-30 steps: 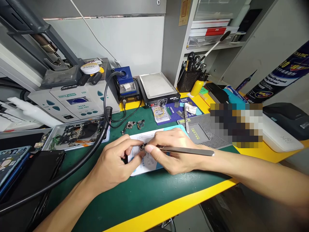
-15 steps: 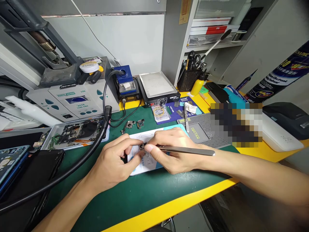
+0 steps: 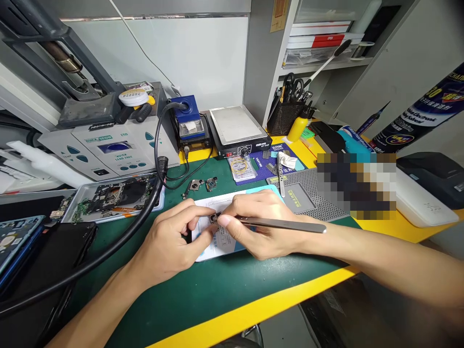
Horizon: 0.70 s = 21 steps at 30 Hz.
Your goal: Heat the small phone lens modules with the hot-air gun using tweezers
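My left hand (image 3: 177,237) rests at the left end of a white and light-blue board (image 3: 232,244), thumb and forefinger closed around a small dark camera module (image 3: 213,217). In my right hand (image 3: 263,224) is a pair of metal tweezers (image 3: 286,224), held like a pen, its handle end pointing right. Their tips are hidden behind my right fingers, close to the module, so I cannot tell whether they touch it. Two loose camera modules (image 3: 195,185) lie on the green mat (image 3: 174,299) just beyond the board.
A grey hot-air station (image 3: 116,150) with a black hose (image 3: 123,246) stands on the left. Behind are a soldering-iron stand (image 3: 190,128) and a hot plate (image 3: 237,128). Other tweezers (image 3: 281,176) lie by a perforated grey mat (image 3: 326,195). A tray of circuit boards (image 3: 116,198) sits at left.
Both hands stay in nearly the same place, with the tweezers and the module still held. The whole view has shifted very slightly.
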Each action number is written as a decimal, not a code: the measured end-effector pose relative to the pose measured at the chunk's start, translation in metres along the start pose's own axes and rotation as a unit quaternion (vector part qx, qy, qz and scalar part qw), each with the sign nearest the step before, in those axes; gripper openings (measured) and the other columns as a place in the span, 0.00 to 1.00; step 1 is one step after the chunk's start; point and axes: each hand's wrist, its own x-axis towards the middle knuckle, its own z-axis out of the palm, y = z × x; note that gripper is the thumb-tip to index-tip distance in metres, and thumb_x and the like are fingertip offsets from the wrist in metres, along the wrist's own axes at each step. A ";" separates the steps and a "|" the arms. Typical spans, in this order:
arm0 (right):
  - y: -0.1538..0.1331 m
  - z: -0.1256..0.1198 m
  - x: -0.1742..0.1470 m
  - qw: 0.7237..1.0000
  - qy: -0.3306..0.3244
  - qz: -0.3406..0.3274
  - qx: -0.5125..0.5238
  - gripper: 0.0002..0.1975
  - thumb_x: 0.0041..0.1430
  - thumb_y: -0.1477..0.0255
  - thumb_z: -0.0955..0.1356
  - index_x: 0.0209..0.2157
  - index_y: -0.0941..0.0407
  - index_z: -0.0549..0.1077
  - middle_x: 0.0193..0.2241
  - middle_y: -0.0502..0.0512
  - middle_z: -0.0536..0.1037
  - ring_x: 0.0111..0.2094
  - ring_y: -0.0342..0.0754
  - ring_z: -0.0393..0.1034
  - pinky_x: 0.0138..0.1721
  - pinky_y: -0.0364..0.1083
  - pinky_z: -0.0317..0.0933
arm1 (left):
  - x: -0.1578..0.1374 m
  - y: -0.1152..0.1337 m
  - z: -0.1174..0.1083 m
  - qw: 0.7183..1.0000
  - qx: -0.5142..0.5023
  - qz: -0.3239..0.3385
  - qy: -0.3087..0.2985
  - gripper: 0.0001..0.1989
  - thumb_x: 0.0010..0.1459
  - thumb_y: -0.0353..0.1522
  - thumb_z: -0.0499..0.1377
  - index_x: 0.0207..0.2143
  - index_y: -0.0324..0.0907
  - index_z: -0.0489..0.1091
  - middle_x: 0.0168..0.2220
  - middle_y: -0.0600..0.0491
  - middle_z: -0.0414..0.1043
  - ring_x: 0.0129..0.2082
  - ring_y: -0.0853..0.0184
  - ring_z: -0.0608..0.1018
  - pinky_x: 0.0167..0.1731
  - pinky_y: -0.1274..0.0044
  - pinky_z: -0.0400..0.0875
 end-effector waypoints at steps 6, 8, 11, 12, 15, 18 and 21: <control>0.001 0.000 -0.001 1.000 -0.004 0.005 -0.020 0.12 0.68 0.75 0.65 0.28 0.57 0.71 0.20 0.48 0.71 0.22 0.39 0.60 0.26 0.41 0.54 | 0.000 0.001 0.000 1.000 -0.006 -0.006 0.005 0.08 0.61 0.29 0.61 0.43 0.42 0.76 0.27 0.58 0.60 0.26 0.74 0.64 0.27 0.79 0.61; 0.001 0.000 -0.002 1.000 -0.006 0.008 -0.027 0.12 0.68 0.74 0.65 0.29 0.57 0.72 0.21 0.49 0.73 0.23 0.40 0.63 0.26 0.41 0.56 | 0.000 0.001 0.000 1.000 -0.009 -0.008 0.005 0.09 0.61 0.29 0.61 0.44 0.41 0.77 0.27 0.58 0.60 0.26 0.74 0.64 0.27 0.79 0.61; 0.002 0.001 -0.003 0.999 -0.010 0.011 -0.028 0.11 0.68 0.75 0.66 0.29 0.58 0.74 0.22 0.50 0.75 0.24 0.41 0.65 0.27 0.41 0.58 | 0.001 0.002 0.000 1.000 -0.009 -0.006 0.005 0.10 0.61 0.29 0.61 0.45 0.40 0.77 0.27 0.57 0.60 0.26 0.74 0.64 0.27 0.79 0.61; 0.001 0.001 -0.003 1.000 -0.009 0.011 -0.028 0.11 0.68 0.75 0.66 0.29 0.58 0.74 0.22 0.50 0.75 0.23 0.40 0.65 0.27 0.41 0.58 | 0.001 0.003 0.000 1.000 -0.008 -0.006 0.005 0.10 0.61 0.28 0.61 0.45 0.40 0.77 0.27 0.57 0.60 0.26 0.74 0.64 0.27 0.79 0.61; 0.001 0.001 -0.003 0.999 -0.003 0.015 -0.028 0.11 0.67 0.75 0.66 0.29 0.58 0.74 0.21 0.50 0.74 0.23 0.40 0.64 0.26 0.41 0.57 | 0.002 0.003 0.000 1.000 -0.009 -0.006 0.007 0.10 0.61 0.28 0.60 0.44 0.40 0.77 0.27 0.57 0.60 0.26 0.74 0.64 0.27 0.79 0.61; 0.001 0.001 -0.003 0.999 -0.002 0.015 -0.028 0.11 0.67 0.74 0.66 0.29 0.57 0.73 0.21 0.49 0.74 0.22 0.40 0.64 0.26 0.41 0.57 | 0.002 0.003 0.000 1.000 -0.011 -0.003 0.009 0.09 0.61 0.29 0.60 0.44 0.40 0.77 0.27 0.57 0.60 0.26 0.74 0.64 0.26 0.79 0.61; 0.001 0.002 -0.003 1.000 -0.003 0.015 -0.028 0.11 0.68 0.74 0.66 0.29 0.57 0.73 0.21 0.49 0.74 0.23 0.40 0.64 0.26 0.41 0.57 | 0.001 0.002 0.000 1.000 -0.011 -0.004 0.009 0.10 0.61 0.29 0.61 0.44 0.41 0.77 0.27 0.57 0.60 0.25 0.74 0.64 0.26 0.79 0.60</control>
